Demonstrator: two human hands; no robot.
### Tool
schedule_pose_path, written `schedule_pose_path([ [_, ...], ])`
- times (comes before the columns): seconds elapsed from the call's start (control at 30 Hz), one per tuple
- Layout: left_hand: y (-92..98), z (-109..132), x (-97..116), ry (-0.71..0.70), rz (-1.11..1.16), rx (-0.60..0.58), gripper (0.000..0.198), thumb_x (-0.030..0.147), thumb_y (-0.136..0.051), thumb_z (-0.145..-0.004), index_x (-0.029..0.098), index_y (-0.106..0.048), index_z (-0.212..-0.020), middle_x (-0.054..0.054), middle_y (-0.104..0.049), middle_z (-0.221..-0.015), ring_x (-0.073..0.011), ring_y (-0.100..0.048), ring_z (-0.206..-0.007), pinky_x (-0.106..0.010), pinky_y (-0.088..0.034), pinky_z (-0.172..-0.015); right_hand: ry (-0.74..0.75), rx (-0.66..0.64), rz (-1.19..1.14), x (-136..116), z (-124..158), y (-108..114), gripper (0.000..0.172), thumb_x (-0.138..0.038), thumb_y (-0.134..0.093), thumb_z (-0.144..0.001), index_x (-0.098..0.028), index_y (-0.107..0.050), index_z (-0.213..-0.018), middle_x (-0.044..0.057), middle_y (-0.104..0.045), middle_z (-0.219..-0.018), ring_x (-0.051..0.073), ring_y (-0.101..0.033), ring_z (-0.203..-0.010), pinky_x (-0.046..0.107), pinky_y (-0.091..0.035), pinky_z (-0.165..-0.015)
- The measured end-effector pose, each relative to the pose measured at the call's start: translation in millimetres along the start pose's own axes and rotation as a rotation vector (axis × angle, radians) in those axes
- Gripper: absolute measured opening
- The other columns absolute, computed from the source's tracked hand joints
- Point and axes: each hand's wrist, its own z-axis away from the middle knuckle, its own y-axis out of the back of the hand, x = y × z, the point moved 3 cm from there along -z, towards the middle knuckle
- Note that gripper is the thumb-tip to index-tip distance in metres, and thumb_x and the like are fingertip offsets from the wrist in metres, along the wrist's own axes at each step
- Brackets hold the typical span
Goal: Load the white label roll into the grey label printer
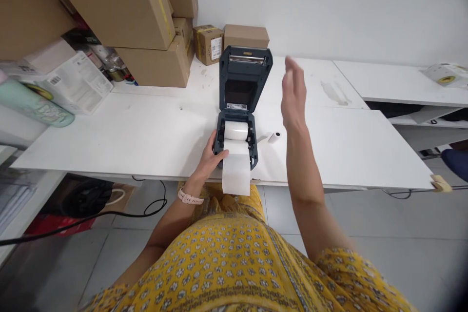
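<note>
White worktop point(146, 131) carried an open label printer point(242, 78) at its front edge; left hand point(211, 157) gripped its side, right hand point(293, 92) hovered released; lid sticker point(237, 106) unreadable.

left hand point(209, 158) steadies the open label printer point(239, 107) and its paper strip point(236, 171); right hand point(293, 92) raised above.

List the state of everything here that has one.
Printer: lid up, open.
Label roll: seated in printer, strip hanging over table edge.
Left hand: against printer's left side, thumb on strip.
Right hand: raised, open, empty.
Small roll: lying on table right of printer.
Boxes: shut, stacked.
</note>
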Motion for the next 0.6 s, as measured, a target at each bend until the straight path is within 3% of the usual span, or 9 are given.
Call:
schedule_pose_path([
  [0.07, 1.6, 3.9, -1.2, 0.017, -0.009, -0.003, 0.091, 0.039, -0.075, -0.081, 0.029, -0.028, -0.158, -0.008, -0.028, -0.167, -0.0304, -0.031, -0.152, -0.044, -0.04, -0.12, -0.075, -0.028, -0.098, 14.3, -49.8, -13.1, 0.069, -0.072, -0.016, -0.099, -0.033, -0.027, -0.155, 0.003, -0.034, -0.164, 0.02, -0.028, -0.153, 0.047, -0.032, -0.123],
  [0.13, 3.2, 9.2, -2.7, 0.048, -0.015, 0.005, 0.092, 0.038, -0.074, -0.08, 0.028, -0.027, -0.158, -0.01, -0.031, -0.166, -0.0312, -0.033, -0.151, -0.046, -0.04, -0.12, -0.179, -0.14, -0.182, 21.8, -81.6, -30.2, 0.077, -0.075, -0.01, -0.097, -0.027, -0.033, -0.152, 0.004, -0.039, -0.161, 0.02, -0.034, -0.15, 0.046, -0.032, -0.123],
  [0.23, 4.5, 16.9, -4.9, 0.084, 0.001, 0.01, 0.094, 0.038, -0.074, -0.081, 0.028, -0.024, -0.159, -0.012, -0.034, -0.164, -0.0315, -0.037, -0.15, -0.048, -0.042, -0.117, -0.191, -0.201, -0.182, 15.1, -86.1, -42.5, 0.08, -0.072, -0.003, -0.098, -0.021, -0.052, -0.136, 0.006, -0.057, -0.145, 0.018, -0.051, -0.133, 0.041, -0.04, -0.117],
  [0.3, 5.1, 20.8, -6.4, 0.093, 0.01, 0.006, 0.096, 0.039, -0.074, -0.081, 0.028, -0.021, -0.16, -0.013, -0.033, -0.165, -0.0316, -0.038, -0.149, -0.048, -0.044, -0.115, -0.087, -0.137, -0.135, 1.5, -63.3, -36.8, 0.074, -0.069, -0.006, -0.1, -0.024, -0.058, -0.126, 0.004, -0.063, -0.135, 0.017, -0.056, -0.125, 0.038, -0.043, -0.113],
  [0.4, 7.0, 26.1, -8.5, 0.075, -0.001, -0.006, 0.098, 0.043, -0.074, -0.081, 0.031, -0.018, -0.16, -0.013, -0.029, -0.166, -0.0322, -0.036, -0.15, -0.047, -0.045, -0.115, 0.07, -0.078, -0.067, -21.2, -2.0, -20.1, 0.058, -0.061, -0.016, -0.104, -0.026, -0.059, -0.123, 0.003, -0.063, -0.132, 0.02, -0.055, -0.128, 0.042, -0.043, -0.113],
  [0.53, 11.4, 35.5, -5.1, 0.025, 0.022, 0.029, 0.095, 0.052, -0.07, -0.084, 0.035, -0.015, -0.161, -0.009, -0.018, -0.17, -0.0319, -0.026, -0.154, -0.047, -0.038, -0.12, 0.041, -0.142, 0.033, -30.2, 93.6, -13.3, 0.044, -0.046, -0.024, -0.106, -0.032, -0.056, -0.133, 0.003, -0.055, -0.147, 0.025, -0.044, -0.144, 0.053, -0.04, -0.117],
  [0.6, 12.1, 38.5, 1.7, 0.006, 0.052, 0.084, 0.085, 0.057, -0.061, -0.09, 0.037, -0.017, -0.16, -0.006, -0.017, -0.171, -0.0297, -0.022, -0.156, -0.047, -0.031, -0.124, 0.05, -0.115, 0.013, -25.9, 132.2, -18.4, 0.038, -0.039, -0.031, -0.106, -0.033, -0.059, -0.13, 0.003, -0.06, -0.142, 0.024, -0.046, -0.144, 0.054, -0.04, -0.116],
])
